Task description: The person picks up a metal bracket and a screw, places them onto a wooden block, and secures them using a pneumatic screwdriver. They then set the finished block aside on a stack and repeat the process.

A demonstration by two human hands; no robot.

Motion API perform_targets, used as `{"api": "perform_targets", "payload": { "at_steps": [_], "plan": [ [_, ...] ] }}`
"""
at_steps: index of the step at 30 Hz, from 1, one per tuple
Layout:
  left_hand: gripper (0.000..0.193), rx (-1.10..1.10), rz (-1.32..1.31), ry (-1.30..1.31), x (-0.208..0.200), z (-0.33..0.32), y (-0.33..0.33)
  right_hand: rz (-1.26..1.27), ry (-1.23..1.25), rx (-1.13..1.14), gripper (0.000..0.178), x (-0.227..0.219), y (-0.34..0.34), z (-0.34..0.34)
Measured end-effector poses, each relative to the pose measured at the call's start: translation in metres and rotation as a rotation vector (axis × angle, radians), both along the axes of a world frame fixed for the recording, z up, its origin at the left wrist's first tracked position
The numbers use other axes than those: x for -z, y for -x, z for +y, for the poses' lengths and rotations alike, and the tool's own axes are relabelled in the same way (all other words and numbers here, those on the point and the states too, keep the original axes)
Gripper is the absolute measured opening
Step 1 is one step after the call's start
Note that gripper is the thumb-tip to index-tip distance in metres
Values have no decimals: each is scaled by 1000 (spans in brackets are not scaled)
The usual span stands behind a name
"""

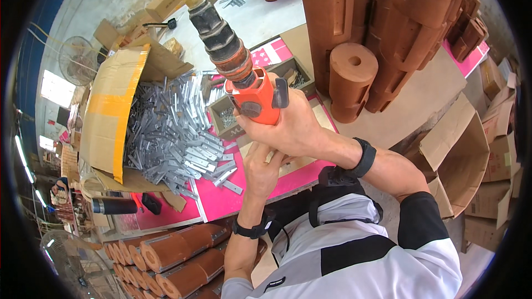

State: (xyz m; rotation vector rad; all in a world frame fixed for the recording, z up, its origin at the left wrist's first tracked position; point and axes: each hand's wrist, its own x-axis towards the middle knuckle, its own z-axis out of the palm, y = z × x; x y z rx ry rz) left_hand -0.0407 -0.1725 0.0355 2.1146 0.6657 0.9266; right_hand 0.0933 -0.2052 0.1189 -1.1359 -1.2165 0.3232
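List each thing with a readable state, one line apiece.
Right hand, closed on orange tool
Left hand, below right hand, grip hidden
Orange tool, held; running or not unclear
Metal strips, loosely heaped
Left cardboard box, open, strips spilling out
Right cardboard box, open
Grey tray, open, holding small metal parts
Short brown cylinder, upright
Upper-left fan, running or not unclear

Caged fan (77, 61) at upper left, bright window (57, 88) beside it, second caged fan (72, 263) at lower left, tube lights (25, 161) glowing at far left, dark flask (113, 206), open cardboard carton (448, 133) at right, stacked cartons (483, 199) beside it
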Motion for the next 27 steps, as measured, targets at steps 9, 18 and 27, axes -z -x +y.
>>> {"api": "perform_targets", "payload": {
  "at_steps": [9, 18, 27],
  "plan": [
    [66, 188, 106, 242, 18, 15, 4, 9, 63, -48, 54, 2, 5, -5],
    [83, 307, 168, 186, 19, 28, 1, 78, 132, -102, 35, 6, 7, -12],
    [87, 269, 210, 21, 25, 33, 1, 98, 89, -97, 24, 7, 12, -13]
  ]
}}
